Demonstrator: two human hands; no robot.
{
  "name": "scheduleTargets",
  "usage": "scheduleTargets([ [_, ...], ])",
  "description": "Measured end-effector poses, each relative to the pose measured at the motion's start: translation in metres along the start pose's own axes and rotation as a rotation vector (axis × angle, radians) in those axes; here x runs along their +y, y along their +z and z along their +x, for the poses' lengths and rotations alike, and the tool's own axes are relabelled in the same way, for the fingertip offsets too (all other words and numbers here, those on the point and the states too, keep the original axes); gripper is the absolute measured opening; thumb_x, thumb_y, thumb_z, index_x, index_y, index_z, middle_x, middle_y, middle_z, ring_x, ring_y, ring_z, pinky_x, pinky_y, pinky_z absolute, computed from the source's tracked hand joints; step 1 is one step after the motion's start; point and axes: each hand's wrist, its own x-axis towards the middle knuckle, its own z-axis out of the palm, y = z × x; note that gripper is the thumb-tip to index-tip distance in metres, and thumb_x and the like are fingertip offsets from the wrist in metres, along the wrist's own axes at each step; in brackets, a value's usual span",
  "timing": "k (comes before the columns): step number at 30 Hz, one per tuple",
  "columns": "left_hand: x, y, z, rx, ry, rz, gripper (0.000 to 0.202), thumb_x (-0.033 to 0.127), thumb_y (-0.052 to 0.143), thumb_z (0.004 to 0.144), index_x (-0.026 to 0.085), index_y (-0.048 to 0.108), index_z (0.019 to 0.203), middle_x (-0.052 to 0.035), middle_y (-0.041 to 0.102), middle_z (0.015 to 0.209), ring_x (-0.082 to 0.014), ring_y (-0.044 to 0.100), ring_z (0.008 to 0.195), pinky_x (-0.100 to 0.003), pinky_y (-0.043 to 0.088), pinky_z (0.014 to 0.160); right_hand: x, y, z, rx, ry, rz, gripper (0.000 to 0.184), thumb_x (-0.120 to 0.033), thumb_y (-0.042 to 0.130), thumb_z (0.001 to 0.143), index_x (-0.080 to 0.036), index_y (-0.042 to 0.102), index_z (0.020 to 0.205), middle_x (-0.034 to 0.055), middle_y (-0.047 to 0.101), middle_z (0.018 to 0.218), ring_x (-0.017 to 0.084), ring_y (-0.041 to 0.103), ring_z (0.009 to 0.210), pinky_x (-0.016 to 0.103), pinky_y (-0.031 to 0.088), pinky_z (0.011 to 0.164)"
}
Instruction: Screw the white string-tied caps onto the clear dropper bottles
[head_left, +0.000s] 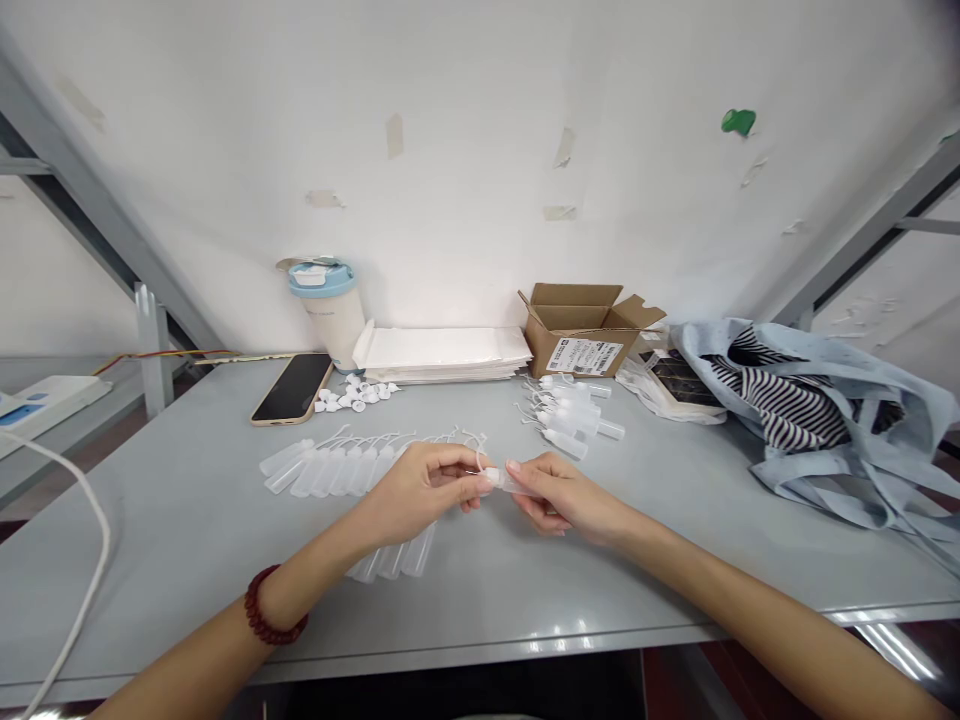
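Above the middle of the table, my two hands meet at one small translucent plastic bottle (517, 485). My right hand (562, 492) is closed around its body. The fingers of my left hand (431, 485) pinch the white cap (491, 477) at its neck, from which a thin looped strap rises. Behind and beside my left hand lies a row of similar translucent bottles (330, 470) with strapped tips. More bottles (390, 560) lie partly hidden beneath my left forearm. A loose pile of small white caps (354, 395) sits farther back.
A further bunch of bottles (574, 410) lies before an open cardboard box (577, 335). Along the wall stand a stack of white envelopes (450, 355) and a lidded cup (330, 315); a phone (292, 388) lies left. A blue cloth bag (825, 420) covers the right side.
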Motion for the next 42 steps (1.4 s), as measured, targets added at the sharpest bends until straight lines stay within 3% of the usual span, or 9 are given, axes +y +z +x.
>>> scheduleTargets([
  [5, -0.003, 0.003, 0.001, 0.055, 0.130, 0.159, 0.015, 0.029, 0.060, 0.084, 0.017, 0.067, 0.087, -0.0018, 0.063, 0.076, -0.0133, 0.058, 0.069, -0.023, 0.048, 0.068, 0.000, -0.003, 0.001, -0.036, 0.066, 0.121, 0.058, -0.060, 0.049, 0.086, -0.019, 0.042, 0.045, -0.0108, 0.025, 0.026, 0.004, 0.020, 0.027, 0.022, 0.018, 0.036],
  [10, -0.002, 0.004, 0.000, 0.044, 0.115, 0.185, 0.020, 0.034, 0.058, 0.085, 0.016, 0.065, 0.088, -0.0025, 0.063, 0.077, -0.0142, 0.057, 0.070, -0.024, 0.049, 0.067, 0.002, -0.004, 0.001, -0.026, 0.060, 0.056, 0.054, -0.059, 0.048, 0.087, -0.018, 0.046, 0.051, -0.0108, 0.028, 0.029, 0.005, 0.022, 0.030, 0.023, 0.021, 0.039],
  [17, -0.002, 0.000, 0.001, 0.065, -0.078, 0.072, 0.033, 0.041, 0.052, 0.087, 0.015, 0.059, 0.068, 0.0005, 0.058, 0.063, -0.0114, 0.056, 0.056, -0.022, 0.043, 0.055, 0.013, 0.005, -0.001, 0.307, -0.338, -0.726, 0.034, -0.049, 0.054, 0.086, -0.019, 0.049, 0.072, -0.0038, 0.043, 0.057, 0.010, 0.035, 0.049, 0.024, 0.025, 0.048],
  [23, 0.003, -0.003, 0.001, -0.013, -0.093, 0.048, 0.031, 0.040, 0.053, 0.087, 0.015, 0.061, 0.071, 0.0003, 0.059, 0.064, -0.0102, 0.054, 0.053, -0.021, 0.041, 0.052, 0.021, 0.003, -0.002, 0.318, -0.530, -1.061, 0.026, -0.041, 0.041, 0.094, -0.019, 0.052, 0.084, 0.0031, 0.053, 0.065, 0.014, 0.041, 0.052, 0.026, 0.026, 0.049],
  [27, 0.006, 0.000, -0.002, 0.009, -0.014, 0.122, 0.022, 0.034, 0.055, 0.086, 0.016, 0.066, 0.079, -0.0003, 0.061, 0.068, -0.0105, 0.055, 0.056, -0.021, 0.044, 0.054, 0.016, 0.003, -0.004, 0.220, -0.443, -0.890, 0.031, -0.042, 0.043, 0.093, -0.021, 0.044, 0.070, -0.0058, 0.035, 0.052, 0.010, 0.031, 0.044, 0.024, 0.024, 0.046],
  [31, 0.002, 0.003, -0.004, 0.032, 0.062, 0.148, 0.020, 0.029, 0.054, 0.088, 0.016, 0.066, 0.079, 0.0011, 0.060, 0.061, -0.0106, 0.057, 0.055, -0.020, 0.046, 0.056, 0.008, 0.006, -0.005, 0.188, -0.320, -0.631, 0.043, -0.049, 0.045, 0.091, -0.020, 0.037, 0.061, -0.0069, 0.027, 0.053, 0.008, 0.027, 0.047, 0.024, 0.022, 0.046],
  [37, -0.002, 0.006, -0.005, 0.129, 0.235, 0.266, 0.015, 0.026, 0.055, 0.088, 0.016, 0.067, 0.086, -0.0034, 0.067, 0.076, -0.0138, 0.062, 0.068, -0.023, 0.049, 0.065, 0.007, 0.001, -0.002, 0.096, -0.132, -0.274, 0.044, -0.056, 0.048, 0.087, -0.017, 0.051, 0.067, -0.0083, 0.028, 0.048, 0.008, 0.024, 0.046, 0.025, 0.020, 0.045],
  [39, 0.000, 0.005, -0.004, 0.100, 0.183, 0.210, 0.015, 0.028, 0.056, 0.087, 0.016, 0.066, 0.087, -0.0036, 0.067, 0.079, -0.0142, 0.062, 0.069, -0.024, 0.050, 0.066, 0.008, 0.000, -0.001, 0.075, -0.119, -0.242, 0.043, -0.055, 0.046, 0.089, -0.017, 0.052, 0.068, -0.0085, 0.029, 0.047, 0.009, 0.025, 0.045, 0.025, 0.020, 0.045],
  [42, 0.003, 0.002, -0.003, 0.030, 0.029, 0.116, 0.019, 0.033, 0.056, 0.087, 0.016, 0.065, 0.086, -0.0017, 0.065, 0.075, -0.0132, 0.061, 0.065, -0.023, 0.049, 0.062, 0.009, 0.001, -0.002, 0.132, -0.225, -0.443, 0.042, -0.052, 0.047, 0.090, -0.018, 0.047, 0.066, -0.0068, 0.031, 0.053, 0.009, 0.028, 0.048, 0.024, 0.022, 0.046],
])
